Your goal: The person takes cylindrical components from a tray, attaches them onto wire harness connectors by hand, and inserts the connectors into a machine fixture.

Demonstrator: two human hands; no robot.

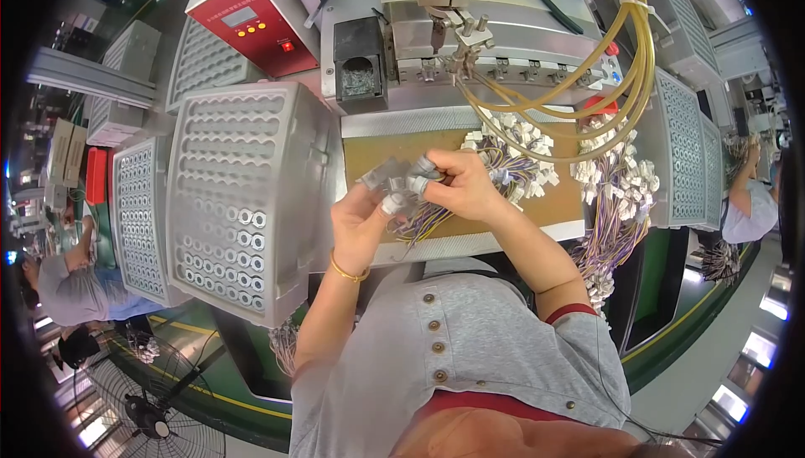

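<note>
Seen from above, a person's two bare hands meet over a brown work mat (369,169) on a metal bench; the left hand (359,222), with a thin gold bangle (347,273) at the wrist, is raised with fingers curled, pinching a small grey connector (387,175) between thumb and fingertips; the right hand (461,186) is closed around a bundle of thin purple and yellow wires (419,222), its taped fingertips pressing white plugs at the wire ends just beside the connector; the connector sits between the two hands, touching both, above the mat rather than on it; the wires hang from under the right palm toward the bench edge. Exactly how the plugs meet the connector is hidden by the fingers. Behind the hands lies a heap of white-plugged wire harnesses (524,152), partly covered by looping yellow tubes (620,81); more harnesses (616,198) spill over the right edge. To the left stands a perforated grey tray (239,198); a red control box (251,18) sits further back, its top cut off.
</note>
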